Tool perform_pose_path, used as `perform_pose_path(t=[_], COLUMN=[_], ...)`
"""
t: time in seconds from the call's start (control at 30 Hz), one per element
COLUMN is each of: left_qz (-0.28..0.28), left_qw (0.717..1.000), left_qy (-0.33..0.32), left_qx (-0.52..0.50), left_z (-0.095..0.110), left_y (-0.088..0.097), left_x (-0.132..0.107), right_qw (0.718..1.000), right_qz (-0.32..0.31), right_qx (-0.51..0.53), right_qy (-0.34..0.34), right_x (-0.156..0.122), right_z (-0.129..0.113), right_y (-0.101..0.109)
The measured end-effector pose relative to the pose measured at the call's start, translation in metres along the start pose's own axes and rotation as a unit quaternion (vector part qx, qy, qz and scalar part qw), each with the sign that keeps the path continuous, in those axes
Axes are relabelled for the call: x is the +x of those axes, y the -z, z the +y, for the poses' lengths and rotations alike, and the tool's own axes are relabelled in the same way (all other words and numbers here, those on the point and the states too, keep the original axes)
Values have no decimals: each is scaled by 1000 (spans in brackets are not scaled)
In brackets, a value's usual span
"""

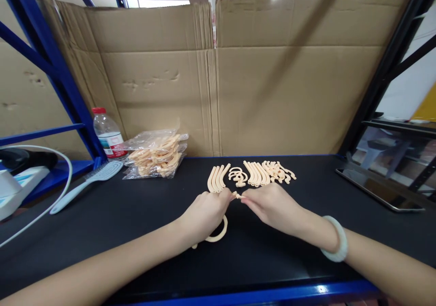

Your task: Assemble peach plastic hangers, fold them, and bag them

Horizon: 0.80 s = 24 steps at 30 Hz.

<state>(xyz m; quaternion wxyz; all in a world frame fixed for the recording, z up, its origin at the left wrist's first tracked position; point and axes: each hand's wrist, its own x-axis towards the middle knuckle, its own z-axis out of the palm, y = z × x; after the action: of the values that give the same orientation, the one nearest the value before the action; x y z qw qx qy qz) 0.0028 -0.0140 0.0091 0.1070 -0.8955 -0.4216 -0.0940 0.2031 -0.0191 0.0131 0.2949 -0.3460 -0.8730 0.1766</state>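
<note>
My left hand and my right hand meet over the middle of the black tabletop. Both are closed, and their fingertips pinch a small beige plastic piece between them. Most of that piece is hidden by the fingers. A curved beige piece shows from under my left hand; whether it is held or lies on the table I cannot tell. Just beyond the hands are several long curved beige pieces in a row, a small cluster of ring-like pieces, another row, and several short hooked pieces.
Clear bags of beige parts lie at the back left, near a red-capped bottle and a pale hairbrush. A white cable curves at far left. A tablet-like device lies right. Cardboard walls the back.
</note>
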Motion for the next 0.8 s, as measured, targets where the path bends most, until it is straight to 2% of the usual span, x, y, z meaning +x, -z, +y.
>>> perform_pose_path(t=[0.07,0.17,0.27,0.33,0.43,0.5,0.6,0.7,0.8], left_qz=[4,51,87,81,69,79,98,113,123], left_qw=[997,973,914,860,782,750,723,710,704], left_qy=[45,83,148,193,248,276,287,282,285], left_qx=[-68,-210,-368,-466,-568,-596,-620,-635,-638], left_z=[-1,-3,-7,-11,-14,-14,-13,-12,-13], left_y=[-3,-3,-3,-5,-5,-2,4,9,10], left_x=[2,5,8,11,15,16,15,13,12], right_qw=[996,985,967,960,961,964,963,958,953], right_qz=[31,105,218,251,225,171,107,92,88], right_qx=[-56,-70,-86,-108,-160,-197,-229,-250,-269], right_qy=[58,114,99,55,-7,-49,-91,-106,-106], right_x=[1,8,14,15,14,13,10,6,6], right_z=[2,15,43,66,95,110,123,130,122], right_y=[3,22,53,73,88,89,87,87,86])
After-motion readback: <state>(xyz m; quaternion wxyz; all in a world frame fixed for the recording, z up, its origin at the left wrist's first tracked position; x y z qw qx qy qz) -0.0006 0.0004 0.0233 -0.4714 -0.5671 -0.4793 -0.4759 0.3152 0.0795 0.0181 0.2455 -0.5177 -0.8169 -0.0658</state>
